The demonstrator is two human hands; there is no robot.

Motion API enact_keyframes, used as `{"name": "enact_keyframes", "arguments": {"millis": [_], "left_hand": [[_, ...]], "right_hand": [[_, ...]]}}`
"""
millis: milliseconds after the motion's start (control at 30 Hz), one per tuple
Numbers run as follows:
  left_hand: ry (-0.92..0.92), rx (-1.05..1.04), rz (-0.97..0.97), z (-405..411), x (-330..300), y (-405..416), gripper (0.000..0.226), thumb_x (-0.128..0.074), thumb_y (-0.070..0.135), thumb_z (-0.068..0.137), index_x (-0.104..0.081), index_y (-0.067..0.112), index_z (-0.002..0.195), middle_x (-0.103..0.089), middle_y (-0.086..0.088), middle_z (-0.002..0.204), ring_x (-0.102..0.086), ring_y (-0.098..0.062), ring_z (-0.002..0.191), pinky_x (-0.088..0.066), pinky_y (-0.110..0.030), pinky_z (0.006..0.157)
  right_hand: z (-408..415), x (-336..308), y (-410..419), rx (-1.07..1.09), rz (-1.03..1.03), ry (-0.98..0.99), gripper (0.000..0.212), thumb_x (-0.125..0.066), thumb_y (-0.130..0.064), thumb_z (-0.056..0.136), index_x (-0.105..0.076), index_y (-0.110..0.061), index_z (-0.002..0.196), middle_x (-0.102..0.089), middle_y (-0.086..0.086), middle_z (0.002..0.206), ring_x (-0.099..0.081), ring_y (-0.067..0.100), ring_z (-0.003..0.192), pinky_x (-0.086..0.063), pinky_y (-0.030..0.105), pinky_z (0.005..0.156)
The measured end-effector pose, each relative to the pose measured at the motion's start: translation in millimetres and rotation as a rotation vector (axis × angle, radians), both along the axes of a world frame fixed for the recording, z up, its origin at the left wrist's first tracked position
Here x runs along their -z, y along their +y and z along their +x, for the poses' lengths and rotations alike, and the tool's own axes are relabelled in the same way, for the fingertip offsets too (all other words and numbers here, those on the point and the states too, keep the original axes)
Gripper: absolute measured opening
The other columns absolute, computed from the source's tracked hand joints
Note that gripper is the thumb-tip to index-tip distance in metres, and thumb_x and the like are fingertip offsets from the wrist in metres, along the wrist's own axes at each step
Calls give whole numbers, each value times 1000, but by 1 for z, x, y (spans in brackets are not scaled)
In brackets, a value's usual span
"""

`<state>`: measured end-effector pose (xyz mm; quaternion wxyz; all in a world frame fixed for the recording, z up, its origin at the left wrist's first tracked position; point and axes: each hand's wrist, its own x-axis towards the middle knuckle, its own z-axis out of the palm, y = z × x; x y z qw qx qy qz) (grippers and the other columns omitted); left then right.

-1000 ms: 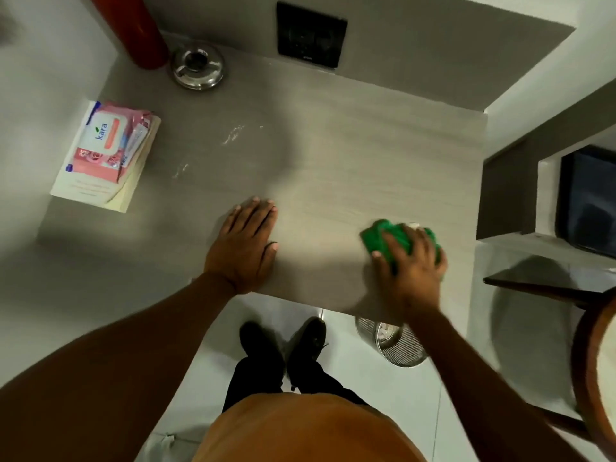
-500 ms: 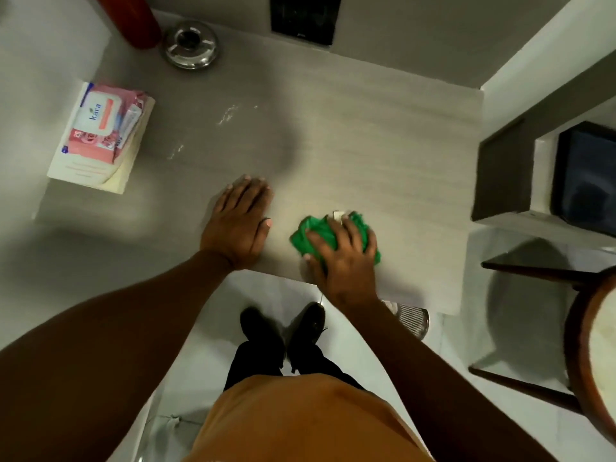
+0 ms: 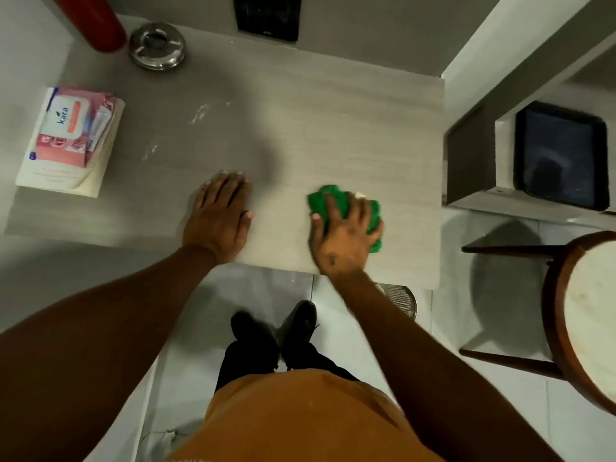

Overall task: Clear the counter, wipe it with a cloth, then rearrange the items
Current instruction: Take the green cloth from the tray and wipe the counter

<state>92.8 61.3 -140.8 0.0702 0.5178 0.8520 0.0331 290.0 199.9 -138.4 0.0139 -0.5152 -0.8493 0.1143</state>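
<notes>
My right hand point(image 3: 343, 235) presses a crumpled green cloth point(image 3: 320, 200) flat on the grey counter point(image 3: 316, 128), near its front edge, with the fingers spread over the cloth. My left hand point(image 3: 220, 218) rests palm down on the counter to the left of the cloth, holding nothing. A pink wet-wipes pack point(image 3: 68, 131) lies on a cream booklet point(image 3: 83, 185) at the counter's left side. At the back left stand a steel ashtray point(image 3: 156, 50) and a red cylinder point(image 3: 100, 21). White smudges point(image 3: 200, 111) mark the counter's middle.
A dark wall panel point(image 3: 266, 16) sits behind the counter. A metal mesh bin point(image 3: 401, 300) stands on the floor under the front edge. A wooden chair point(image 3: 580, 315) is at the right, with a dark tray point(image 3: 560, 158) on a lower shelf beyond it.
My right hand slid the green cloth left toward my left hand, then back to the right along the front edge. My left hand stayed planted.
</notes>
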Motion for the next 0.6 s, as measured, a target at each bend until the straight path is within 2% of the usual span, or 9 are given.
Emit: {"name": "enact_keyframes", "arguments": {"millis": [67, 133, 233, 267, 333, 433, 500, 600], "left_hand": [[-25, 0, 9, -1, 0, 0, 61, -29, 43, 95, -35, 13, 149, -34, -12, 156, -25, -33, 147, -21, -49, 119], [-48, 14, 8, -3, -1, 0, 62, -28, 44, 95, -37, 12, 148, -35, -13, 156, -25, -34, 147, -21, -48, 120], [-120, -56, 71, 0, -6, 2, 67, -27, 47, 94, -44, 7, 145, -39, -16, 153, -28, -34, 146, -21, -46, 120], [-175, -137, 112, 5, -10, 6, 69, -28, 50, 94, -45, 5, 144, -40, -19, 152, -30, -35, 145, -22, -47, 120], [-230, -246, 157, 26, -21, 24, 73, -34, 55, 93, -43, 5, 145, -38, -21, 152, -32, -36, 144, -24, -50, 118], [-113, -63, 151, 85, -27, 59, 66, -37, 58, 92, -41, 20, 145, -37, -14, 154, -33, -35, 143, -26, -54, 115], [-66, 41, 64, 126, -24, 74, 61, -33, 57, 92, -38, 27, 145, -34, -10, 155, -27, -33, 145, -20, -57, 117], [-27, -17, -11, 149, -14, 71, 59, -30, 54, 94, -36, 30, 147, -36, -4, 154, -25, -29, 147, -13, -56, 119]], "right_hand": [[-23, -6, -32, -74, -71, 18, 53, -37, -58, 91, -45, -38, 140, -37, 5, 153, -24, 33, 143, -14, 64, 110], [-35, -16, -41, -89, -127, 107, 50, -34, -58, 93, -49, -40, 136, -43, 0, 149, -28, 30, 141, -20, 62, 108], [-15, -30, 0, 34, -240, 495, 44, -34, -53, 96, -56, -36, 130, -59, -6, 136, -51, 22, 129, -42, 49, 102], [-1, -30, 20, 41, -212, 521, 43, -35, -49, 98, -57, -33, 131, -60, -4, 135, -54, 22, 127, -45, 47, 102], [31, -21, 55, -29, -127, 354, 43, -34, -42, 99, -54, -29, 135, -54, 3, 143, -47, 25, 134, -35, 47, 112], [54, 4, 68, -211, -13, 108, 46, -36, -34, 100, -47, -24, 143, -39, 8, 155, -30, 29, 145, -21, 47, 119], [55, 13, 66, -241, 15, 76, 47, -33, -35, 101, -43, -24, 146, -35, 10, 157, -26, 31, 147, -18, 48, 120], [54, 15, 67, -237, 8, 73, 48, -28, -40, 102, -40, -26, 147, -34, 9, 157, -23, 31, 148, -17, 48, 120]]}}
